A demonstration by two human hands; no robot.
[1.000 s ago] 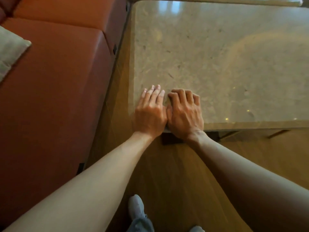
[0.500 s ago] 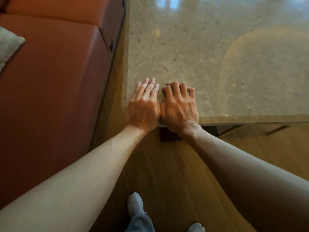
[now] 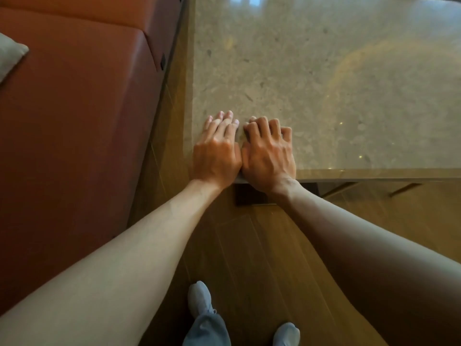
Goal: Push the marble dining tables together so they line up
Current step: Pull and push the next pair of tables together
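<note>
Two hands, left and right, lie flat side by side on one marble worktop. Left of them: one bench seat, one cushion. Below: two shoes.

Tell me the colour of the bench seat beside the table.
Reddish-brown bench seat, seen in the head view.

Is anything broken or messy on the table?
No, nothing stands out. The marble table looks whole and bare, with only the left hand and right hand pressed flat side by side at its near corner.
</note>
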